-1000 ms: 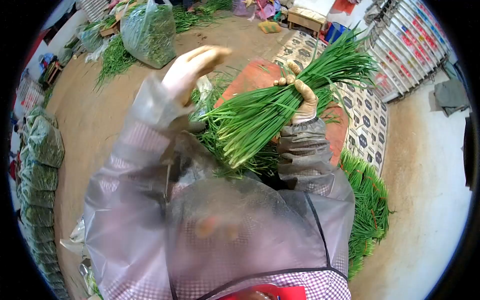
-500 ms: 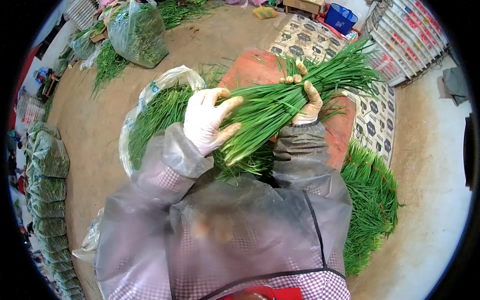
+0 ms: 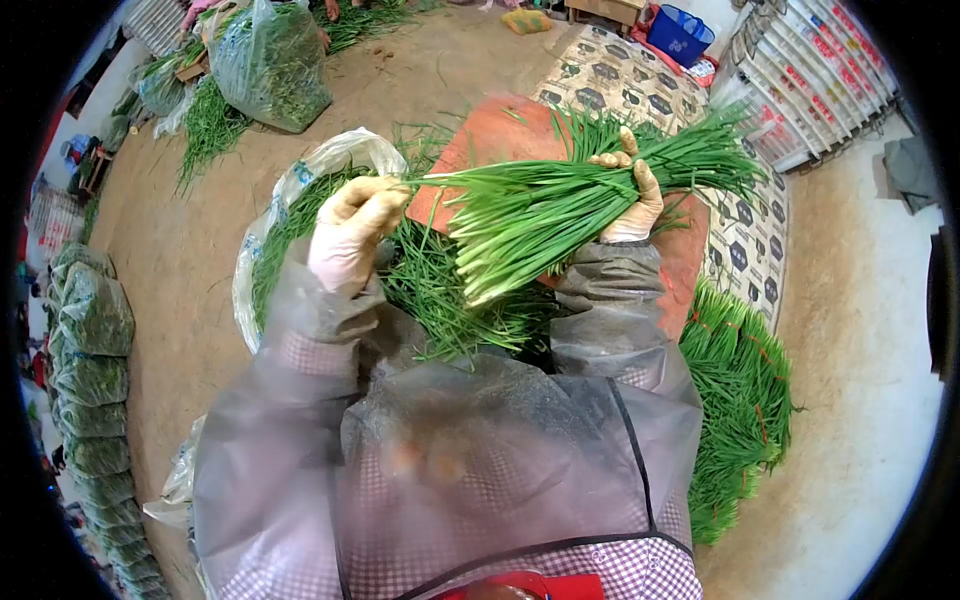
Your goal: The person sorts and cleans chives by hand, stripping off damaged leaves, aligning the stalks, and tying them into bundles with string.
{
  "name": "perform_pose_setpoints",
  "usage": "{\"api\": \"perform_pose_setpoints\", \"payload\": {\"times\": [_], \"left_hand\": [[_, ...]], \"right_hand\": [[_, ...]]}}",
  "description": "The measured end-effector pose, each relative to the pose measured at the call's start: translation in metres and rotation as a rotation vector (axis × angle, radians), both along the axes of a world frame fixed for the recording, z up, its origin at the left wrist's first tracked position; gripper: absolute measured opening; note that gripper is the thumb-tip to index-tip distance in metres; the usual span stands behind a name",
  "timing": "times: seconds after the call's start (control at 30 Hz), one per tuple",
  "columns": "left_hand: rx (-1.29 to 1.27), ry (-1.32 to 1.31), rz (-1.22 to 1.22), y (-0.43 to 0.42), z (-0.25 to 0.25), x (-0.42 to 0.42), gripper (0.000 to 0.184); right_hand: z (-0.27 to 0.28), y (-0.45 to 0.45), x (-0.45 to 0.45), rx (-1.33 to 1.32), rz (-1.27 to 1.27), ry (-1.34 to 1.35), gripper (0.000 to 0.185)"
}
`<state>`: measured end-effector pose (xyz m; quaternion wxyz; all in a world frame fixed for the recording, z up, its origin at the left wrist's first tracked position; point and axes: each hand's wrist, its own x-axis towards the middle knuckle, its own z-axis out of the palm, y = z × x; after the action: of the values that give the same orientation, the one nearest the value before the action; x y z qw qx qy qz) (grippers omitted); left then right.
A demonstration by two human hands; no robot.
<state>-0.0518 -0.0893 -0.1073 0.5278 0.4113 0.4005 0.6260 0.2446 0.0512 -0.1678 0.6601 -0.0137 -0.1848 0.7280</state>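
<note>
My right hand (image 3: 635,200), in a stained white glove, is wrapped round a thick bunch of green garlic chives (image 3: 540,215). The pale cut ends fan out to the left and the leaf tips point right. To the left of the bunch, my gloved left hand (image 3: 355,225) is closed in a pinch on a thin chive stalk (image 3: 430,181) that stretches toward the bunch. Loose chives (image 3: 455,290) lie below, between my arms. Behind my left hand an opened plastic bag (image 3: 262,235) holds more chives. An orange-red board (image 3: 490,135) lies under the bunch.
Bundled chives (image 3: 735,410) tied with red bands are stacked at the right. Filled plastic bags (image 3: 92,370) line the left side. A large bag of greens (image 3: 268,70), a blue basket (image 3: 680,36) and white crates (image 3: 805,80) stand farther off. A person's hand (image 3: 332,8) shows at the top.
My left hand has moved left, away from the bunch, and closed from spread fingers onto a stalk. My right hand has shifted slightly right with the bunch, whose cut ends now spread more.
</note>
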Motion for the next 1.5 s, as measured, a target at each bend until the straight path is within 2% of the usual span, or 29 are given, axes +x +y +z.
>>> {"api": "perform_pose_setpoints", "payload": {"times": [0.1,0.23,0.3,0.33,0.37,0.43,0.5,0.6,0.63,0.7,0.73,0.8,0.83,0.9,0.93,1.1,1.2,1.23,1.3,1.37,1.4,1.43,1.5], "left_hand": [[0.144,-0.123,-0.152,-0.02,-0.003,-0.027,0.017],[0.3,0.067,-0.677,-0.032,-0.018,-0.074,0.022],[0.19,0.087,-0.782,-0.039,-0.016,-0.08,0.023],[0.045,0.237,-0.724,-0.044,-0.009,-0.078,0.02],[-0.035,0.37,-0.648,-0.041,-0.008,-0.073,0.025],[-0.231,0.436,-0.369,-0.034,-0.004,-0.045,0.039],[-0.1,0.528,-0.248,-0.016,-0.014,-0.021,0.046],[0.04,0.61,-0.099,0.013,-0.033,0.015,0.048],[0.032,0.59,-0.081,0.02,-0.038,0.026,0.039],[-0.1,0.19,-0.08,0.025,-0.033,0.05,0.036],[-0.101,0.19,-0.08,0.026,-0.029,0.054,0.036],[-0.27,-0.107,-0.083,0.028,-0.027,0.058,0.033],[-0.273,-0.108,-0.084,0.028,-0.029,0.054,0.033],[-0.293,0.129,-0.149,0.028,-0.032,0.042,0.027],[-0.28,0.054,-0.2,0.027,-0.027,0.043,0.022],[-0.251,-0.163,-0.258,0.022,-0.026,0.022,0.022],[-0.19,0.01,-0.579,0.002,-0.015,-0.017,0.021],[-0.079,0.043,-0.715,-0.004,-0.02,-0.036,0.024],[-0.024,0.475,-0.906,-0.008,-0.014,-0.066,0.024],[-0.329,0.662,-0.648,-0.028,-0.013,-0.064,0.026],[-0.025,1.3,-0.498,-0.027,-0.001,-0.06,0.034],[0.165,1.378,-0.375,-0.02,-0.014,-0.058,0.041],[0.275,1.16,-0.193,-0.01,0.013,-0.011,0.035]], "right_hand": [[-0.002,0.004,0.009,0.033,-0.019,0.025,0.049],[-0.002,0.004,0.015,0.055,-0.065,-0.024,0.049],[-0.001,0.003,0.015,0.082,-0.075,-0.019,0.05],[0.0,0.002,0.015,0.08,-0.074,-0.018,0.051],[0.001,0.0,0.013,0.079,-0.07,-0.017,0.051],[0.003,-0.001,0.008,0.09,-0.064,-0.03,0.051],[0.005,-0.002,0.003,0.095,-0.042,-0.021,0.051],[0.008,-0.006,-0.003,0.116,0.003,-0.004,0.052],[0.008,-0.006,-0.005,0.116,0.003,-0.005,0.052],[0.008,-0.007,-0.007,0.126,0.041,-0.01,0.051],[0.008,-0.007,-0.008,0.126,0.042,-0.01,0.051],[0.008,-0.008,-0.011,0.1,0.044,-0.016,0.051],[0.008,-0.009,-0.011,0.086,0.043,-0.019,0.051],[0.008,-0.008,-0.008,0.083,0.06,-0.006,0.051],[0.007,-0.007,-0.007,0.079,0.054,-0.029,0.051],[0.002,-0.003,-0.006,0.06,0.028,-0.071,0.05],[-0.004,0.005,0.005,0.044,-0.021,-0.04,0.049],[-0.007,0.009,0.01,0.05,-0.081,-0.043,0.048],[-0.006,0.009,0.015,0.058,-0.092,-0.037,0.047],[-0.003,0.006,0.016,0.083,-0.099,0.002,0.046],[-0.002,0.006,0.015,0.108,-0.09,-0.02,0.046],[0.0,0.005,0.013,0.105,-0.084,-0.02,0.046],[0.003,0.001,0.005,0.113,-0.029,-0.047,0.048]]}}
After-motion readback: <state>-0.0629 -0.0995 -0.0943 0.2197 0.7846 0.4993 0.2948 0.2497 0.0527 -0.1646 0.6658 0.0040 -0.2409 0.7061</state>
